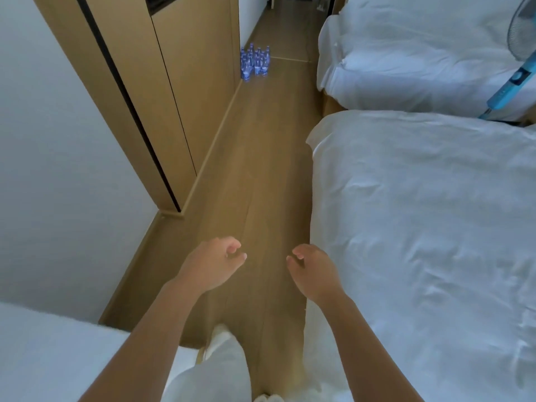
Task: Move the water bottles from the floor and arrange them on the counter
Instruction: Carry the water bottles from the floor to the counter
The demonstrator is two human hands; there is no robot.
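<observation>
Several water bottles (254, 62) with blue labels stand upright in a cluster on the wooden floor, far ahead against the foot of the wooden wall panel. My left hand (213, 264) and my right hand (312, 271) hang out in front of me over the floor, well short of the bottles. Both hands have loosely curled fingers and hold nothing. No counter is in view.
A narrow wooden floor aisle (261, 169) runs between the wooden wall panels (174, 97) on the left and two white beds (420, 213) on the right. A blue standing fan (519, 71) is at the far right. A white surface (58, 352) sits at lower left.
</observation>
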